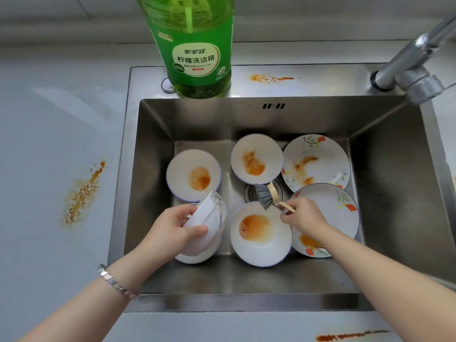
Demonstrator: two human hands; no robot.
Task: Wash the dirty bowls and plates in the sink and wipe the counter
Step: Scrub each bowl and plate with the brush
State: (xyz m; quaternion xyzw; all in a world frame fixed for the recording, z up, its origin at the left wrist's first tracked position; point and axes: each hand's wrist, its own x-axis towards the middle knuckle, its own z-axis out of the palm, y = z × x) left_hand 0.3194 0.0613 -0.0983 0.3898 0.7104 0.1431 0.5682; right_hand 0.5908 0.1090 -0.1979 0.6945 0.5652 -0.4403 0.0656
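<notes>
Dishes crowd the steel sink [187,119] in our head view. Our left hand [172,228], a bracelet [116,282] on its wrist, grips a tilted bowl [209,215] at the sink's near-left corner, thumb pressed on its outer wall and fingers curled round the other side. A lower bowl [197,257] seems to sit beneath it, though our hand hides most of it.

Our right hand [304,217] pinches the wooden handle of a dish brush [267,196], fingers closed round it. Its grey bristles hang over the drain, just above the rim of the near bowl [269,248].

That bowl, the far-left bowl [182,169] and the middle bowl [261,149] all hold orange residue. The far plate [320,156] and the near plate [338,213], both flowered and orange-smeared, lie at the right; our right wrist crosses the near one.

A green detergent bottle [195,45] stands on the back ledge, and the faucet [414,58] stands at the right corner. Orange spills mark the counter [49,119] at left, the ledge and the front edge.
</notes>
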